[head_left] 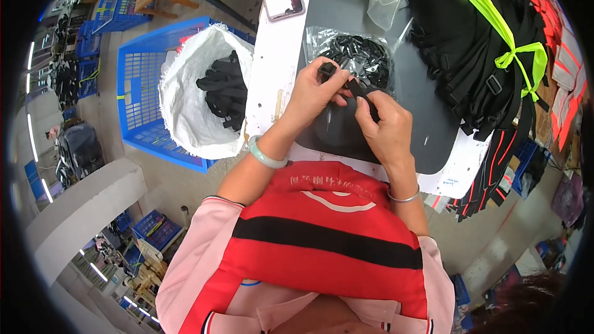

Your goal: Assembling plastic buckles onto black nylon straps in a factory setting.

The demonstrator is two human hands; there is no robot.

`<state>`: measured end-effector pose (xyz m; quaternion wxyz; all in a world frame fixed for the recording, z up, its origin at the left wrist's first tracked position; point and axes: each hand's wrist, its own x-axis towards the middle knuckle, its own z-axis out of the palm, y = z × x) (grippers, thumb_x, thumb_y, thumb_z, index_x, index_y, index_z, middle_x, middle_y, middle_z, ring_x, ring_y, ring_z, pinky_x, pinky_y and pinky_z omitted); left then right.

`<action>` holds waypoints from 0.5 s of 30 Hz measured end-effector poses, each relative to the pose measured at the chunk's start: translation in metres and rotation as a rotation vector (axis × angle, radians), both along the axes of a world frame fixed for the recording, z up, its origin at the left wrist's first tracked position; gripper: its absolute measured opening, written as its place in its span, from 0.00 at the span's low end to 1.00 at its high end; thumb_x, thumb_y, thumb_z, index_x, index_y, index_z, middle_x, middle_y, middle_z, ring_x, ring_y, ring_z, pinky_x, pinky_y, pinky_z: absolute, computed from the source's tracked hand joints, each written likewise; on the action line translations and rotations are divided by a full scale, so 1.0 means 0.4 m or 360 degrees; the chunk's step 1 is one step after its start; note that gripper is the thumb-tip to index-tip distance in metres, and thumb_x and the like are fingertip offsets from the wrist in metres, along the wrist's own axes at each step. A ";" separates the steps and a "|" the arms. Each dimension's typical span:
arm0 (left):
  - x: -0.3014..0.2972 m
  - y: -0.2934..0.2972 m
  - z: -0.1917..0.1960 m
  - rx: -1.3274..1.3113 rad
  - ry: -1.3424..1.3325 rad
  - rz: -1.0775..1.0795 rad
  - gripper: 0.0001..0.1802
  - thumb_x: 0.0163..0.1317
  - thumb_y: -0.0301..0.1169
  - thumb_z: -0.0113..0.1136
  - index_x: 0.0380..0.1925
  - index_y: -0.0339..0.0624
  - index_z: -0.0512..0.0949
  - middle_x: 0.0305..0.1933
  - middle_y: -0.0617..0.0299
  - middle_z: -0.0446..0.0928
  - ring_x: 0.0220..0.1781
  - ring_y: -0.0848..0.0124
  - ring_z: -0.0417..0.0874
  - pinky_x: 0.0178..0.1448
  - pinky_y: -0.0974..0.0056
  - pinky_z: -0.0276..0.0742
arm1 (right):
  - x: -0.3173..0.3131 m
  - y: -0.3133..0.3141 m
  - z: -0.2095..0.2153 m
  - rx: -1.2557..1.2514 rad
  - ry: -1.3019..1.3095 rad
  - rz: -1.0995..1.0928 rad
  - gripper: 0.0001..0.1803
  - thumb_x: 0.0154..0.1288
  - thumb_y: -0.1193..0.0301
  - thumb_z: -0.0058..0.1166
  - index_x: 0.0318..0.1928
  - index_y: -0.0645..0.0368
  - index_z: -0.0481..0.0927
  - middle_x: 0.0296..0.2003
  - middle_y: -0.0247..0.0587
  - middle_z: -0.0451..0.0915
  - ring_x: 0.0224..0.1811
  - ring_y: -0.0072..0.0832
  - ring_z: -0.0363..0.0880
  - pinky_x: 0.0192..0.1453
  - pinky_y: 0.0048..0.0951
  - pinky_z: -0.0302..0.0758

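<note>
**Black webbing strap (357,89) could twist or slip between two pinching hands**

The left hand (312,91) pinches a small black fitting (327,70) between thumb and index finger; perhaps it is a plastic buckle, but it is too small to tell. The right hand (391,125) grips the strap between thumb and fingers, nearer to the body. So the strap is between both hands, above the dark grey mat (427,145) on the white table (281,43).

The main risk, in my judgement, is a twist. The strap is narrow and dark, so a turned part is not easy to notice. Second, the left grip is only at the fingertips: if the right hand pulls too hard, the fitting may jump out. Just beyond the hands, on the far side, lies a clear plastic bag (396,80) with many small black pieces (362,55); a fitting fallen there would be difficult to find, because the colour is similar.

On the left, a white woven sack (179,117) with black strips (226,96) stands beside the table; a thing dropped over that edge may disappear inside. On the right lies a heap of black straps (436,68). Its loose ends could catch the metal bangle (403,199) on the right wrist, if this arm swings too wide.
</note>
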<state>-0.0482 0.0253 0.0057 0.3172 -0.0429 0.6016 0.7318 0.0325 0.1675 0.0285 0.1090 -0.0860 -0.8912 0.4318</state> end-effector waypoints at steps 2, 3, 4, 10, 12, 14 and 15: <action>0.005 -0.002 0.001 0.0005 0.0017 -0.0012 0.10 0.63 0.31 0.58 0.34 0.36 0.69 0.34 0.56 0.80 0.32 0.72 0.83 0.29 0.73 0.78 | 0.003 -0.004 -0.003 0.0017 0.0006 0.0008 0.07 0.54 0.72 0.58 0.25 0.60 0.74 0.20 0.43 0.75 0.20 0.41 0.75 0.23 0.37 0.69; 0.010 -0.003 0.004 0.0043 0.0004 -0.0025 0.09 0.63 0.30 0.57 0.35 0.36 0.70 0.35 0.56 0.79 0.33 0.72 0.83 0.29 0.73 0.79 | 0.006 -0.004 -0.006 0.0055 0.0004 0.0014 0.07 0.54 0.73 0.58 0.25 0.60 0.74 0.20 0.43 0.75 0.20 0.41 0.75 0.23 0.37 0.70; 0.015 -0.004 0.008 0.0081 -0.0009 -0.0038 0.09 0.63 0.30 0.57 0.35 0.36 0.71 0.35 0.57 0.79 0.34 0.72 0.83 0.29 0.73 0.79 | 0.008 -0.005 -0.007 0.0093 0.0002 0.0020 0.06 0.54 0.73 0.58 0.25 0.60 0.74 0.20 0.43 0.75 0.20 0.41 0.75 0.23 0.37 0.70; 0.028 -0.039 0.038 0.0143 -0.0087 -0.0135 0.07 0.62 0.25 0.59 0.38 0.37 0.73 0.38 0.56 0.79 0.35 0.71 0.83 0.33 0.73 0.80 | 0.015 0.001 -0.001 0.0003 -0.0088 0.0015 0.06 0.56 0.73 0.56 0.28 0.62 0.76 0.22 0.46 0.75 0.21 0.41 0.74 0.26 0.33 0.70; 0.026 -0.048 0.036 0.0182 -0.0124 -0.0148 0.08 0.61 0.25 0.60 0.38 0.37 0.73 0.37 0.56 0.79 0.35 0.70 0.83 0.34 0.73 0.80 | 0.014 0.000 0.006 -0.0026 -0.0080 0.0042 0.06 0.56 0.73 0.56 0.28 0.62 0.76 0.21 0.46 0.75 0.21 0.41 0.74 0.26 0.33 0.70; 0.026 -0.057 0.030 0.0223 -0.0164 -0.0163 0.09 0.60 0.24 0.61 0.39 0.37 0.73 0.36 0.57 0.79 0.34 0.70 0.83 0.35 0.72 0.80 | 0.016 0.000 0.013 -0.0054 -0.0073 0.0067 0.05 0.56 0.73 0.56 0.28 0.62 0.76 0.21 0.46 0.75 0.21 0.41 0.74 0.26 0.33 0.70; 0.027 -0.062 0.028 0.0211 -0.0170 -0.0179 0.09 0.59 0.24 0.62 0.39 0.37 0.74 0.35 0.58 0.78 0.33 0.71 0.83 0.35 0.72 0.79 | 0.017 -0.001 0.017 -0.0048 -0.0086 0.0089 0.05 0.55 0.73 0.57 0.27 0.61 0.76 0.22 0.45 0.75 0.21 0.41 0.75 0.25 0.35 0.71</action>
